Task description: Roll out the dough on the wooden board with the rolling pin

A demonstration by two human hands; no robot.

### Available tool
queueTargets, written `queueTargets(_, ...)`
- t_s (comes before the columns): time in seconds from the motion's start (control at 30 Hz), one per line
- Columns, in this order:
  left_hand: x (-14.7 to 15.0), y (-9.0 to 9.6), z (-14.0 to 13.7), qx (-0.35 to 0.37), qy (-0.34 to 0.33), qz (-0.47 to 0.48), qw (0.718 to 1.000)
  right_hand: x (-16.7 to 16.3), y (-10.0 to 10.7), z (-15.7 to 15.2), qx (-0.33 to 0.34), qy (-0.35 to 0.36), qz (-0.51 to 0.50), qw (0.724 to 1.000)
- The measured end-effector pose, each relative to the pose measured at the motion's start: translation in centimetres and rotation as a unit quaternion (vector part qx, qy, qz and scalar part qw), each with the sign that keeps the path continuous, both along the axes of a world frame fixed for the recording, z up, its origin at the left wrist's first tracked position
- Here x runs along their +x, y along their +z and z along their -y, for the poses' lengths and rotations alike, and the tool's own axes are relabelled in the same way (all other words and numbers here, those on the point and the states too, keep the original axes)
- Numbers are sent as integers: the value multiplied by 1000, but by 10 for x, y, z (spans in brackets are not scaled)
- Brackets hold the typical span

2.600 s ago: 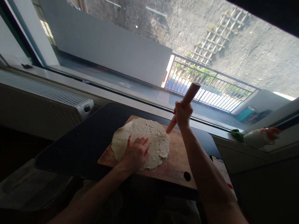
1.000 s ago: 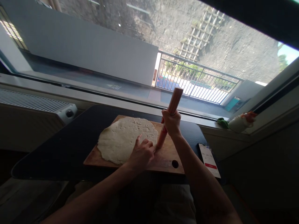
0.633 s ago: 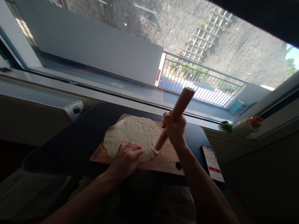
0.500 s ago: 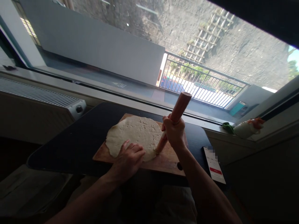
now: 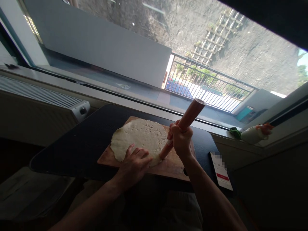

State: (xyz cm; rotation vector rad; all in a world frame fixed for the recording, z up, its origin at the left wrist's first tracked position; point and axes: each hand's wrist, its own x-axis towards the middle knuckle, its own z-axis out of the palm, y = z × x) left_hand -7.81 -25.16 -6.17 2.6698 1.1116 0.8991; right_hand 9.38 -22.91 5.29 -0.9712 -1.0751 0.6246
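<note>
A flat, roughly round sheet of dough (image 5: 139, 136) lies on a wooden cutting board (image 5: 175, 168). My right hand (image 5: 181, 138) is wrapped round the middle of a wooden rolling pin (image 5: 192, 114). The pin slants up to the right, its lower end at the dough's right front edge. On the near edge of the dough rests my left hand (image 5: 137, 162), palm down, fingers stretched out and a little bent. Its fingertips lie just left of the pin's lower end. Pits and small creases mark the dough's surface towards the right.
The board lies on a dark table (image 5: 72, 147) against a window sill. At the table's right edge is a phone (image 5: 221, 173) with a lit screen. A white pot (image 5: 251, 134) and a green item (image 5: 235, 132) stand on the sill. A radiator (image 5: 48, 99) is at the left.
The rolling pin's upper end has tilted further to the right and slightly down in my right hand. My left hand stays on the dough, fingers shifted slightly right. The view has moved a little.
</note>
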Motion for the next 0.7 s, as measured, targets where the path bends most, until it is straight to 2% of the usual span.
queueTargets(0.13,0,1,1,-3,-3,-1,1000,3,2,-8,26,-20,-16,999)
queueTargets(0.27,-1,1,2,-10,-4,-5,1000,1,1,-18,1,-8,13,1000)
queueTargets(0.4,-1,-1,2,-12,-4,1,1000,-1,-2,-28,20,-29,-2,999)
queueTargets(0.53,-1,-2,2,-13,0,3,1000,1,-6,-41,26,-9,7,1000)
queueTargets(0.6,0,-3,2,-12,-1,5,1000,2,-7,-45,44,-23,-1,999)
queueTargets(0.7,0,-3,2,-13,2,9,1000,1,-6,-48,34,-20,-5,999)
